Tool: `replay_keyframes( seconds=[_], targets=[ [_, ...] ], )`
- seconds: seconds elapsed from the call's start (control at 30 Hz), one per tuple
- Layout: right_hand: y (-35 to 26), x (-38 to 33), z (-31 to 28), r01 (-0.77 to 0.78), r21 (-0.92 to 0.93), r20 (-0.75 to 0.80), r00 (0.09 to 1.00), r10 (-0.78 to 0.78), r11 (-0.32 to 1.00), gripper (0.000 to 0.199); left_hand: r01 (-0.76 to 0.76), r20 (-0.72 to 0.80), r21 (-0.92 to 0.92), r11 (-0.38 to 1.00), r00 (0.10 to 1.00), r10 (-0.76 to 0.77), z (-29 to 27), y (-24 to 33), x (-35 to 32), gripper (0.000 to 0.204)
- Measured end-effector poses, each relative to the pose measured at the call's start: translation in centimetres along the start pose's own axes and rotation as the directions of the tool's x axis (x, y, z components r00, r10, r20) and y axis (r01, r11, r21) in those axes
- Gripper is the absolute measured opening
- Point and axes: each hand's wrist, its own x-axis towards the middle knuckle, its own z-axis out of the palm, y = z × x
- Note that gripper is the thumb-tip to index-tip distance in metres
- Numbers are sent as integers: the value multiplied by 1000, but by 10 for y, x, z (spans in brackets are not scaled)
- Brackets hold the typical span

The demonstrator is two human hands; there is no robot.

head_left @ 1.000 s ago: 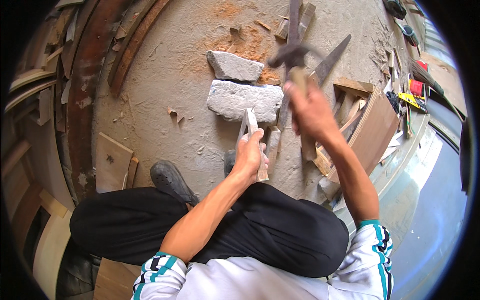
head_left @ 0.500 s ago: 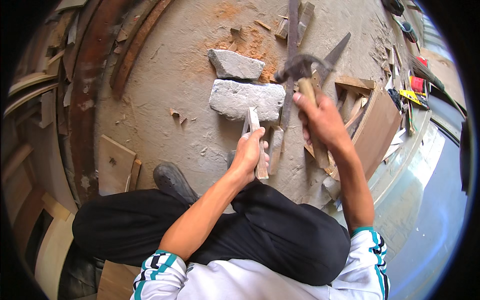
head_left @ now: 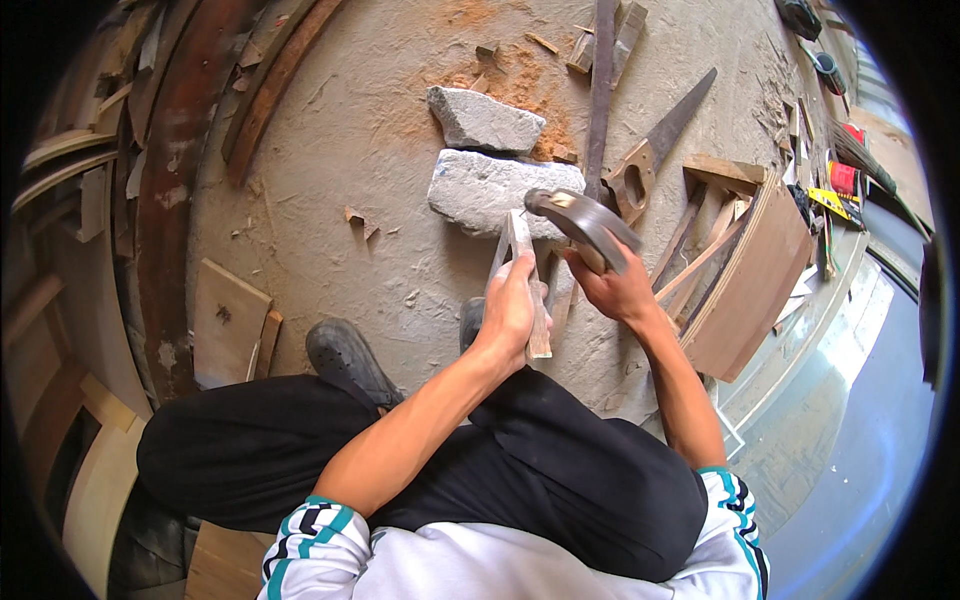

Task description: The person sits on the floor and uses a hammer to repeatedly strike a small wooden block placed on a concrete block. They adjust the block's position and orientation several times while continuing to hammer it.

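My left hand (head_left: 512, 305) grips a narrow piece of wood (head_left: 522, 262) that stands on end against a grey stone block (head_left: 480, 190). My right hand (head_left: 618, 290) holds a hammer (head_left: 580, 222) by its handle. The metal head of the hammer sits right at the top of the wood piece. A second, smaller stone (head_left: 484, 120) lies just beyond the block. I am squatting, with my dark trousers and a black shoe (head_left: 345, 355) below the hands.
A handsaw (head_left: 655, 150) and a long dark strip (head_left: 600, 90) lie beyond the stones on the concrete floor. Curved wooden boards (head_left: 750, 280) lean at the right. Curved wooden rails (head_left: 170, 200) and offcuts (head_left: 225, 320) line the left. Orange sawdust (head_left: 510, 85) is scattered nearby.
My right hand has swung the hammer down from a raised position to the top of the wood piece. My left hand has kept hold of the wood.
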Motion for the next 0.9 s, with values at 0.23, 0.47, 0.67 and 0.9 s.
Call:
replay_keyframes(
  seconds=[0.23,0.47,0.67,0.9],
  targets=[
    [10,1,18,73,170,-67,996,-62,983,23,-14,-17,-8,1000,1000,14,2,1,-1,37],
    [-11,7,5,-311,370,84,950,302,875,23,-18,-3,-30,999,1000,18,1,-2,1,38],
    [-53,53,-67,-499,454,139,858,494,738,37,12,-24,-65,998,1000,-13,1,-2,3,45],
    [-49,56,-41,-691,139,534,656,534,710,32,43,-43,-62,997,998,-45,9,1,1,46]
  ],
)
